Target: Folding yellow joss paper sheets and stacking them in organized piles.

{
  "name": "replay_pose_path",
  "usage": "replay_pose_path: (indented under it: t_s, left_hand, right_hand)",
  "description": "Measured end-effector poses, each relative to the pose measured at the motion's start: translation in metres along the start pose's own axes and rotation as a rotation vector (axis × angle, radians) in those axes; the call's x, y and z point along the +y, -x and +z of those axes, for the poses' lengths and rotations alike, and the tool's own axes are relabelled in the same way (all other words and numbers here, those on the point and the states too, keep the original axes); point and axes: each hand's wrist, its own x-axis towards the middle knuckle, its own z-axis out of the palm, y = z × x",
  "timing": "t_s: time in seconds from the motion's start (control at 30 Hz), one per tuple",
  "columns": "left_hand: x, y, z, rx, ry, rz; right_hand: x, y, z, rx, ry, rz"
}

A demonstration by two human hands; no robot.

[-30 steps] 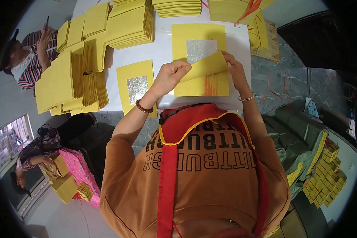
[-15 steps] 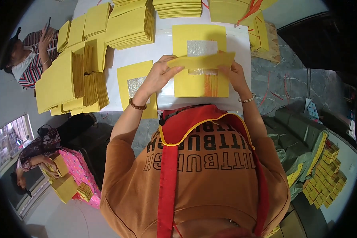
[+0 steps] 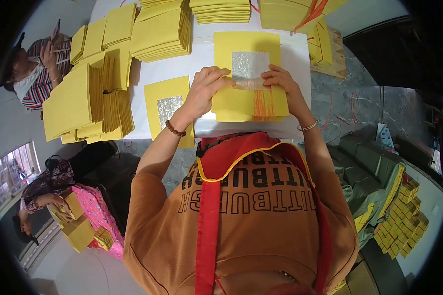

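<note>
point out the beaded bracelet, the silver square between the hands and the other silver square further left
Beaded bracelet [image 3: 175, 129]: head view, on the middle beads
Central silver square [image 3: 249, 65]: head view, on its upper middle
Left silver square [image 3: 169, 111]: head view, on its middle

Upper left: a co-worker in a multicoloured striped top [image 3: 36, 98], one hand raised near a thin flat object [image 3: 55, 30].
Lower left: a second person in a dark patterned blouse [image 3: 50, 178], near a bright pink printed cloth [image 3: 102, 212]; beyond, a bright barred window [image 3: 15, 166].
Floor: grey veined tiles [image 3: 366, 104], thin red strips [image 3: 352, 104] scattered over them.
Upper right: a pale wooden pallet [image 3: 337, 51].
Right: a dark green padded sofa [image 3: 366, 152].
</note>
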Motion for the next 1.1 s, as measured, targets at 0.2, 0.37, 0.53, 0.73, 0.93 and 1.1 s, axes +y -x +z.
replay_pose_path:
  t_s: [0.2, 0.37, 0.53, 0.73, 0.93, 1.1]
  left_hand:
    - [0.018, -0.007, -0.027, 0.048, -0.047, 0.038]
    - [0.025, 0.013, -0.023, -0.03, 0.158, -0.157]
    - [0.008, 0.001, 0.004, 0.089, 0.564, -0.681]
    - [0.0, -0.007, 0.012, 0.094, 0.691, -0.789]
    - [0.0, -0.013, 0.015, 0.103, 0.756, -0.833]
    - [0.009, -0.019, 0.006, 0.204, 0.811, -0.86]
  right_hand:
    - [-0.051, -0.003, -0.019, 0.003, 0.339, -0.075]
    - [-0.047, 0.017, -0.015, -0.194, 0.379, 0.002]
    - [-0.047, 0.003, 0.002, 0.128, -0.133, 0.425]
    - [-0.035, -0.006, 0.019, 0.434, -0.266, 0.365]
    - [-0.021, -0.001, 0.019, 0.407, -0.188, 0.5]
    - [-0.019, -0.004, 0.021, 0.394, -0.148, 0.53]
